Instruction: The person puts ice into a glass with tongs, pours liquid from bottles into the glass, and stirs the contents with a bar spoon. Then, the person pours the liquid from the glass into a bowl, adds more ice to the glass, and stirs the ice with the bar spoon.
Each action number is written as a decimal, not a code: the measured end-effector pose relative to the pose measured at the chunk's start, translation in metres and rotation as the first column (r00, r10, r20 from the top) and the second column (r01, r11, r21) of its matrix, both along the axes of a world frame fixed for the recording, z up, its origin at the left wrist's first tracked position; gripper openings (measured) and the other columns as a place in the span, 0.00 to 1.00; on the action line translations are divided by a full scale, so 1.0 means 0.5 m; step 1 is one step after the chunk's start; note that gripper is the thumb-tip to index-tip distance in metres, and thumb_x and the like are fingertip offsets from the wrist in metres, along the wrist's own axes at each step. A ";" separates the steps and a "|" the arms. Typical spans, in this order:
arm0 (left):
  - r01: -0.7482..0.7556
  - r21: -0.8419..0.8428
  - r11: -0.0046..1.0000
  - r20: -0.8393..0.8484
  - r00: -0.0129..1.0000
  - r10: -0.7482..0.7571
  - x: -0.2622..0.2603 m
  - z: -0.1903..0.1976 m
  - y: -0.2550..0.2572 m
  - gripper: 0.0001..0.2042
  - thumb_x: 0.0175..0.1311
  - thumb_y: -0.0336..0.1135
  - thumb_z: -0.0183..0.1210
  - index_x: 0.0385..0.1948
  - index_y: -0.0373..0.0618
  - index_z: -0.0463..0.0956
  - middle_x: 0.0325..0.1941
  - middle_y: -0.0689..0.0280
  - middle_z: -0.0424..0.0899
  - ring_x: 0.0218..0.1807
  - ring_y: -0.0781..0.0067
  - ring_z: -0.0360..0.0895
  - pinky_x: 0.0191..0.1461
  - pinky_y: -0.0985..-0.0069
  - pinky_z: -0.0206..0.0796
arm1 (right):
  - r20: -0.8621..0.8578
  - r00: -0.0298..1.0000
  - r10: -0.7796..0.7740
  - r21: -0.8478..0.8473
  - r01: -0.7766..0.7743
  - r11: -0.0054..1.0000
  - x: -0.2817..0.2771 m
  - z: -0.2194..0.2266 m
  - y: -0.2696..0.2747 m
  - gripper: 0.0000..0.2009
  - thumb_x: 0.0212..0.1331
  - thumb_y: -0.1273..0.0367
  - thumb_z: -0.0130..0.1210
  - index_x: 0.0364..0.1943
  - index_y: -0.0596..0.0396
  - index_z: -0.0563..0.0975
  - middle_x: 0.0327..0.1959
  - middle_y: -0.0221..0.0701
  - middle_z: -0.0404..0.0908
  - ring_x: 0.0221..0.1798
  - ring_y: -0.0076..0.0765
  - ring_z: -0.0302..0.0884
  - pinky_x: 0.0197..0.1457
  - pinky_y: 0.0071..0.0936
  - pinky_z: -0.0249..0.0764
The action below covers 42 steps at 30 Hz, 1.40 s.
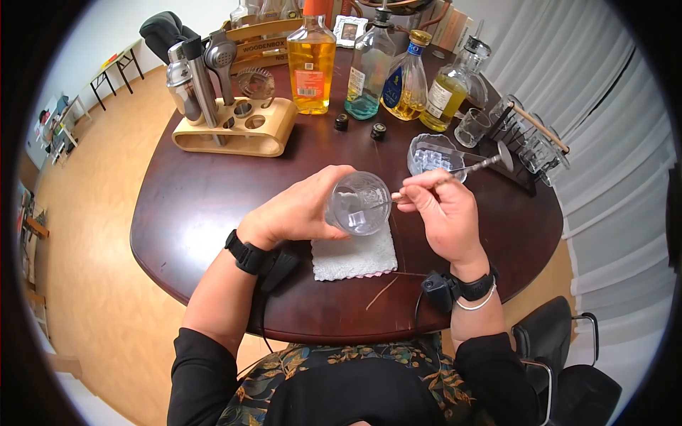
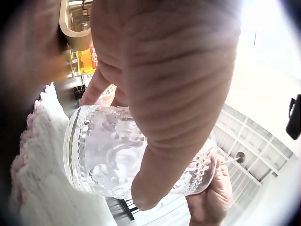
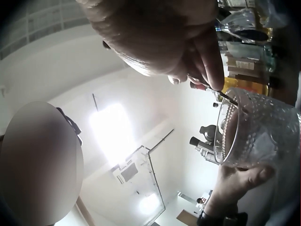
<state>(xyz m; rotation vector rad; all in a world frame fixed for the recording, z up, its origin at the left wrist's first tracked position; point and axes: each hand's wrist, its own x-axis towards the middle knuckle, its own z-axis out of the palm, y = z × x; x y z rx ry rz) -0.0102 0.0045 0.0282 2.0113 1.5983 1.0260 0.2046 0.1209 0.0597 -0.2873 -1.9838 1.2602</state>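
My left hand (image 1: 295, 209) grips a clear embossed glass (image 1: 361, 206) from its side, thumb in front and fingers behind. The glass leans toward me over a folded white cloth (image 1: 355, 260), and a few clear pieces that look like ice lie inside. Between thumb and fingers my right hand (image 1: 449, 219) pinches a thin twisted metal bar spoon (image 1: 477, 167). One end of the spoon reaches in through the glass mouth, while its round flat disc (image 1: 505, 156) points up to the right. Beaded patterning on the glass (image 2: 106, 155) shows up close in the left wrist view.
Behind the right hand stands a bowl (image 1: 419, 144) of ice cubes. A rack of glasses (image 1: 536, 153) is at the right. Several bottles (image 1: 310, 67) line the back, with two dark caps (image 1: 378, 131) before them. A wooden bar-tool stand (image 1: 280, 131) occupies the left.
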 end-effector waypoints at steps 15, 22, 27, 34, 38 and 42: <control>0.034 -0.060 0.998 0.102 0.994 -0.028 -0.021 -0.010 -0.004 0.47 0.39 0.34 0.74 0.65 0.36 0.54 0.63 0.51 0.67 0.66 0.56 0.65 0.69 0.68 0.57 | -0.060 0.989 0.134 0.671 -0.059 0.739 0.017 0.034 0.003 0.10 0.51 0.81 0.61 0.38 0.58 0.78 0.37 0.38 0.83 0.40 0.41 0.83 0.42 0.30 0.80; 0.037 -0.080 0.996 0.084 0.996 -0.030 -0.022 -0.010 -0.004 0.45 0.41 0.33 0.71 0.64 0.36 0.54 0.62 0.50 0.68 0.66 0.55 0.65 0.69 0.69 0.57 | 0.062 0.989 0.131 0.632 -0.140 0.762 0.004 0.019 0.000 0.12 0.48 0.82 0.60 0.38 0.57 0.76 0.34 0.36 0.80 0.35 0.41 0.80 0.37 0.31 0.78; 0.036 -0.073 0.997 0.026 0.999 -0.034 -0.016 0.005 -0.008 0.44 0.40 0.32 0.72 0.63 0.38 0.56 0.60 0.51 0.69 0.64 0.54 0.67 0.67 0.68 0.60 | 0.051 0.994 0.100 0.376 -0.112 0.920 0.012 0.014 0.004 0.06 0.57 0.80 0.56 0.38 0.60 0.76 0.32 0.33 0.79 0.32 0.34 0.79 0.37 0.27 0.76; -0.014 -0.054 0.998 -0.017 1.000 0.013 -0.013 0.010 -0.012 0.45 0.38 0.32 0.74 0.62 0.38 0.58 0.59 0.52 0.70 0.63 0.55 0.68 0.66 0.69 0.61 | -0.126 0.988 0.088 -0.253 -0.117 0.960 -0.003 0.006 -0.009 0.05 0.66 0.73 0.51 0.37 0.63 0.75 0.35 0.31 0.79 0.40 0.25 0.81 0.43 0.20 0.81; -0.002 -0.054 0.999 0.001 1.000 0.002 -0.017 0.006 -0.008 0.45 0.37 0.32 0.75 0.62 0.38 0.57 0.60 0.52 0.70 0.63 0.55 0.68 0.66 0.69 0.60 | -0.198 0.979 0.047 -0.131 -0.074 0.989 0.010 0.021 -0.015 0.04 0.65 0.74 0.52 0.36 0.62 0.75 0.34 0.32 0.80 0.39 0.25 0.81 0.43 0.21 0.80; 0.006 -0.047 0.999 0.008 1.000 -0.006 -0.019 0.001 -0.006 0.45 0.37 0.32 0.75 0.63 0.38 0.57 0.60 0.53 0.70 0.64 0.56 0.67 0.66 0.69 0.60 | -0.171 0.985 0.013 0.480 0.072 0.874 0.028 0.033 0.003 0.07 0.54 0.79 0.59 0.37 0.57 0.78 0.34 0.35 0.82 0.37 0.37 0.82 0.41 0.29 0.78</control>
